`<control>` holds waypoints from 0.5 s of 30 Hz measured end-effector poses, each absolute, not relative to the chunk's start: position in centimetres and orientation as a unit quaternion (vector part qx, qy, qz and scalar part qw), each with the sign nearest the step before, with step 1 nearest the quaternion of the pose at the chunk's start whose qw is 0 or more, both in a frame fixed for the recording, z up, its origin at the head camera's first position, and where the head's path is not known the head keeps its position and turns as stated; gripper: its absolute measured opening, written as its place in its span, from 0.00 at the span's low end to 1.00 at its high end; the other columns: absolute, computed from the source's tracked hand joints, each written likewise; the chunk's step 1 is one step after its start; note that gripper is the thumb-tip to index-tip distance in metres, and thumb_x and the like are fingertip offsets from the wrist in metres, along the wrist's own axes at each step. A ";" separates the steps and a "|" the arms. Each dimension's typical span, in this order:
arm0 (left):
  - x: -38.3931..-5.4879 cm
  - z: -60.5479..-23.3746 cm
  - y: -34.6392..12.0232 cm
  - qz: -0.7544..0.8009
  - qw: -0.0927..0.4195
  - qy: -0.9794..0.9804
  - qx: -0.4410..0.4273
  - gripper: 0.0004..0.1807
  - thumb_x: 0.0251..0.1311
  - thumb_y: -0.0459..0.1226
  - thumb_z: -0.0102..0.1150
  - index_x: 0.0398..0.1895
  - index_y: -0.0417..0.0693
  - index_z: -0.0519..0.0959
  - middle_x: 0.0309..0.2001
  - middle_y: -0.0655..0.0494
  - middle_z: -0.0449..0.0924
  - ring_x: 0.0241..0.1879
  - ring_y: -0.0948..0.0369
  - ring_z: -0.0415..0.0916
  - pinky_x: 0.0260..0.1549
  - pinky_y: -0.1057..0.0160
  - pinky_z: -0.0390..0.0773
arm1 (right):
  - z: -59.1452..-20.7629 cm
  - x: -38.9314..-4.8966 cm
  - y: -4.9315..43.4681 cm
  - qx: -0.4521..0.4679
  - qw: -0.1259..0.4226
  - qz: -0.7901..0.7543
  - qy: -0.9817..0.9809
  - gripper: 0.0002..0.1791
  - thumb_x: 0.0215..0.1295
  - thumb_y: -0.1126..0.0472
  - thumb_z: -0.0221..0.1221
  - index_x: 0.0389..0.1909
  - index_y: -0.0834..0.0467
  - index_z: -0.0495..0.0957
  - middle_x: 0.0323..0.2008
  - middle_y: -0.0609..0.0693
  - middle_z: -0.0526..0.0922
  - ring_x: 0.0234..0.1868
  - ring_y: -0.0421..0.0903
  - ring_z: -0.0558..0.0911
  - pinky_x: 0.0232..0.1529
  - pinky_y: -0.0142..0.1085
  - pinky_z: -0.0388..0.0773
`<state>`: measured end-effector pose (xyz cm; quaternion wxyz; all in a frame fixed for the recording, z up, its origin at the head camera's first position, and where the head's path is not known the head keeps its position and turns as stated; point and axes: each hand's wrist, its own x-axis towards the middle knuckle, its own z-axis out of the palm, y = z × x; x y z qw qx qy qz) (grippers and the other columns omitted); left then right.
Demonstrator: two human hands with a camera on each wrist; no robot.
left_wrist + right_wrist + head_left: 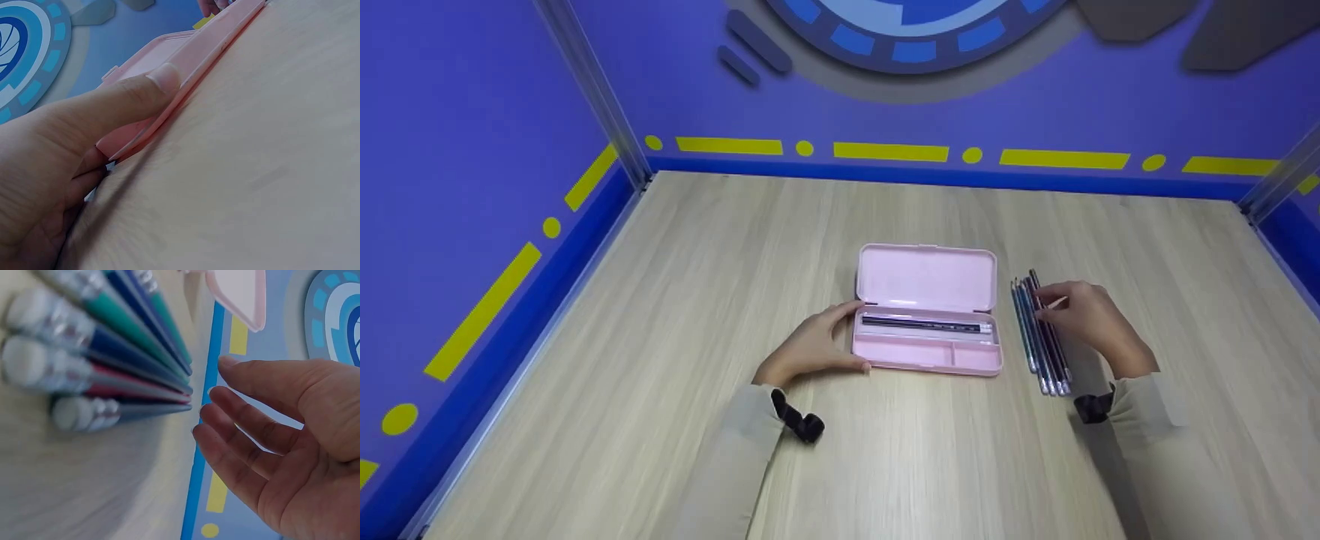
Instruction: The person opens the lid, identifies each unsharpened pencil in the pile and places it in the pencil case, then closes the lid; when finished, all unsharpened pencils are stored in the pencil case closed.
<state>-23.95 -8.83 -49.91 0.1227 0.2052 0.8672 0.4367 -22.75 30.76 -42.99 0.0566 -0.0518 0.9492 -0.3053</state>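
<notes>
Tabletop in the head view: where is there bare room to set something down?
Bare: the tabletop left of the left hand, and the strip between the pencil case and the back wall. Crowded: right of the case, where loose pencils lie by the right hand.

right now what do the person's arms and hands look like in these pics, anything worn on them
The left hand and right hand are bare, without gloves. A beige left sleeve and matching right sleeve cover the forearms. A black band shows at the left wrist, another black band at the right.
</notes>
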 end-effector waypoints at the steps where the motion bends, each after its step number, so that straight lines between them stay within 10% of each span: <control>1: -24.0 -50.0 -8.8 0.436 0.122 0.868 0.206 0.58 0.30 0.53 0.81 0.71 0.62 0.62 0.71 0.58 0.63 0.71 0.59 0.56 0.71 0.55 0.56 | -43.1 -22.7 30.9 -0.049 0.059 -0.306 0.949 0.21 0.63 0.68 0.58 0.56 0.72 0.74 0.50 0.71 0.79 0.47 0.61 0.81 0.45 0.51 0.81; 15: -23.9 -49.8 -8.9 0.432 0.115 0.870 0.209 0.59 0.29 0.54 0.81 0.71 0.61 0.62 0.71 0.56 0.63 0.71 0.57 0.57 0.71 0.55 0.56 | -43.9 -22.8 32.9 -0.034 0.119 -0.299 0.946 0.29 0.64 0.60 0.60 0.60 0.75 0.68 0.51 0.73 0.77 0.51 0.65 0.78 0.49 0.55 0.78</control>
